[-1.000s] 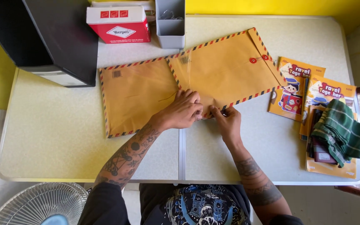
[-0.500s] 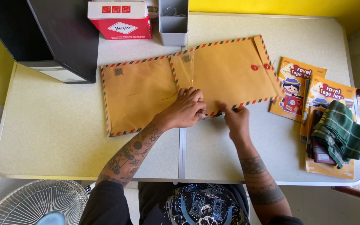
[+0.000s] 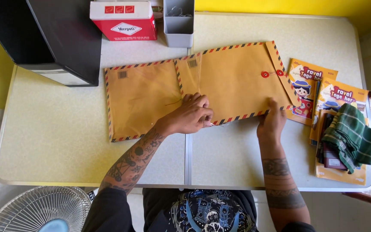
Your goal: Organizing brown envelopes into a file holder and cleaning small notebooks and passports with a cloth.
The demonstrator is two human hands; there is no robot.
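On a pale folding table [image 3: 56,141], two large brown striped-edge envelopes lie side by side — the right envelope [image 3: 237,81] overlapping the left envelope [image 3: 140,101], apparently pinned for handling. The left hand [image 3: 189,115], loosely curled, presses the overlap; the right hand [image 3: 272,121], fingers extended, rests flat on the right envelope's near edge — neither hand grasping anything.

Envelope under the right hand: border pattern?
Red and dark blue diagonal stripes edging the tan envelope, clearest in the head view.
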